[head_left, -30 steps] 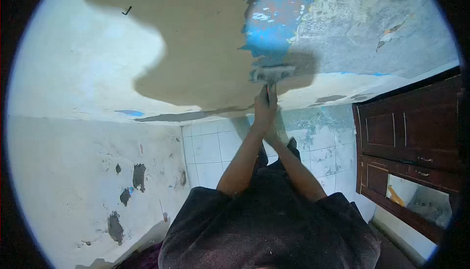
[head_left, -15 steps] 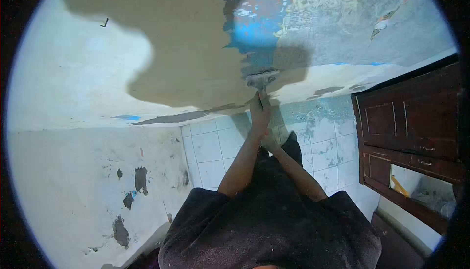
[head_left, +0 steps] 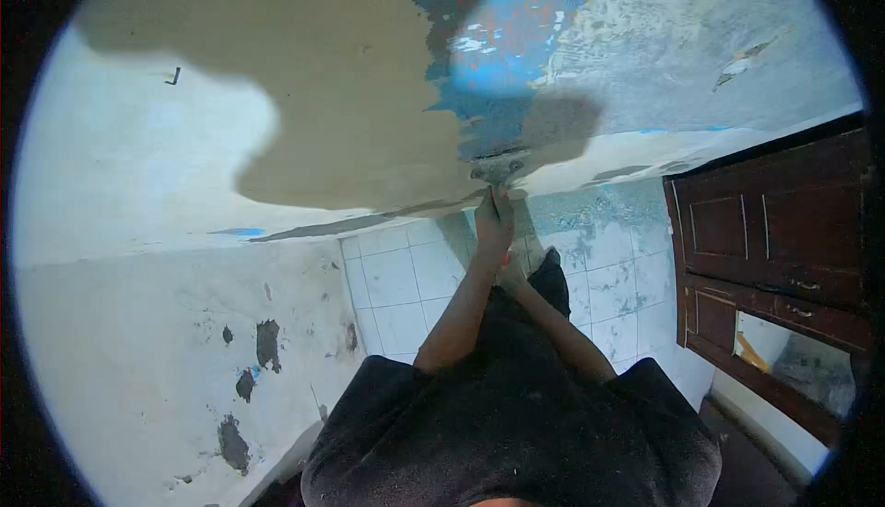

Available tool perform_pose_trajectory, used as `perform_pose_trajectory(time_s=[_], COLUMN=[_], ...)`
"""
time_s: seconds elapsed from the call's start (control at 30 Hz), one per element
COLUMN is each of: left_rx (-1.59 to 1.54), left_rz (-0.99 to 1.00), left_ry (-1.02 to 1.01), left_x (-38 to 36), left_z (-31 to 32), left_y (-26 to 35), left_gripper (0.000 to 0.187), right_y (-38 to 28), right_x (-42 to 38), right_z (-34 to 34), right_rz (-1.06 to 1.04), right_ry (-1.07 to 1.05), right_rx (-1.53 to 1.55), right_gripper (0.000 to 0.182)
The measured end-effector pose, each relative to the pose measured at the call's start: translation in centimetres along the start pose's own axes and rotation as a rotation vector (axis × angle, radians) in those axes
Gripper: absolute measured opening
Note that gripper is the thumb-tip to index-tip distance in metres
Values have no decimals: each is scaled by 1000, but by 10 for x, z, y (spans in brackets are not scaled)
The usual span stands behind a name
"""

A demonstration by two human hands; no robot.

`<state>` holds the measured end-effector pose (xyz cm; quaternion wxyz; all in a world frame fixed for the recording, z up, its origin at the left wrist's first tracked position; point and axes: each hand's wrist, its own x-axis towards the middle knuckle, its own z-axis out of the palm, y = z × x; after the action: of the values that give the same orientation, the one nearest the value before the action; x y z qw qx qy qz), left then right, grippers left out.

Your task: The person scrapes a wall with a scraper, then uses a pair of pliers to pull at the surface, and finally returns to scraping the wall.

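A wide scraper [head_left: 498,169] lies with its blade against the wall, at the lower end of a blue exposed patch [head_left: 498,69]. My left hand [head_left: 495,219] is closed round its handle, arm stretched forward. Close behind the left wrist is my right hand [head_left: 511,274], partly covered by the left forearm; its fingers are hidden, and a small red thing shows beside it. Beige coating [head_left: 341,129] covers the wall left of the blue patch, and a mottled grey-white surface [head_left: 654,37] lies to the right.
Below the wall is a tiled floor [head_left: 392,277], with my dark-clad leg over it. A dark wooden cabinet [head_left: 811,230] stands at the right. The left side wall [head_left: 157,341] has several grey bare spots. A small hook [head_left: 172,76] sticks out at upper left.
The scraper and my left hand have come slightly down in the view, nearer to my body. The upper wall has also shifted down in the picture. My right hand has hardly moved.
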<state>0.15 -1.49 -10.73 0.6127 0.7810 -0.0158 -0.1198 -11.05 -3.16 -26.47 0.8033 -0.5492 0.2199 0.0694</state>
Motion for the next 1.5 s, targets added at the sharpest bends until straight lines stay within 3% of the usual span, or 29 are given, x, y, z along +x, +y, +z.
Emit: perform_pose_trajectory(time_s=[0.1,0.13,0.17,0.3,0.37,0.4,0.43,0.5,0.57,0.67,0.9,0.97,1.0,1.07,1.1,1.17,1.23,1.3,1.33,1.37,1.43,1.47,1.5], left_rx=[36,120,205,132,120,111,107,95,84,43,143,18,18,24,19,58,109,156,179,178,55,-13,-18], left_rz=[41,167,291,352,412,291,291,55,24,173,118,280,285,255,254,246,298,147,299,340,136,281,280], left_ry=[26,26,26,-1,75,-18,-19,-124,-69,-48,-60,-26,-30,-9,-8,-56,7,-127,-85,-75,-134,-49,-53], left_x=[5,13,17,23,16,19,19,12,7,5,3,2,2,5,6,10,13,10,9,12,7,9,8], left_z=[2,6,3,-2,3,6,10,14,19,23,22,22,23,27,28,26,23,17,17,19,28,39,43], left_y=[11,18,39,108,81,56,32,10,2,-8,-16,-17,-19,-21,-20,-11,51,102,93,86,55,25,8], left_gripper=[37,39,41,35,35,48,48,47,47,50,45,41,41,40,40,39,42,37,40,40,43,46,46], right_y=[-5,-9,-9,-55,-42,-35,-28,-14,-4,11,30,29,43,71,72,61,35,-19,-29,-4,-14,-21,-28], right_x=[15,25,38,102,71,64,54,38,18,19,-7,-15,-10,3,2,17,34,113,97,14,9,-4,-7], right_z=[2,-1,-4,-16,-2,4,-1,-2,-12,-12,-27,-35,-41,-50,-55,-46,-60,-46,-40,-49,-31,-27,-28], right_rz=[-78,-89,-98,-185,-263,-278,-295,-325,-343,-357,-423,-278,-282,83,84,-2,-90,-160,-232,-319,-442,-476,-518], right_ry=[-32,-28,-24,5,24,36,50,76,95,117,175,91,96,-109,-107,-92,-77,-42,-44,-39,-11,8,24], right_rx=[-3,-14,-24,-79,-96,-107,-120,-146,-174,-208,-274,-637,-635,332,328,177,41,-92,-178,-254,-389,-459,-536], right_gripper=[19,18,18,17,16,16,16,15,14,13,12,27,27,9,9,8,8,9,9,9,9,10,10])
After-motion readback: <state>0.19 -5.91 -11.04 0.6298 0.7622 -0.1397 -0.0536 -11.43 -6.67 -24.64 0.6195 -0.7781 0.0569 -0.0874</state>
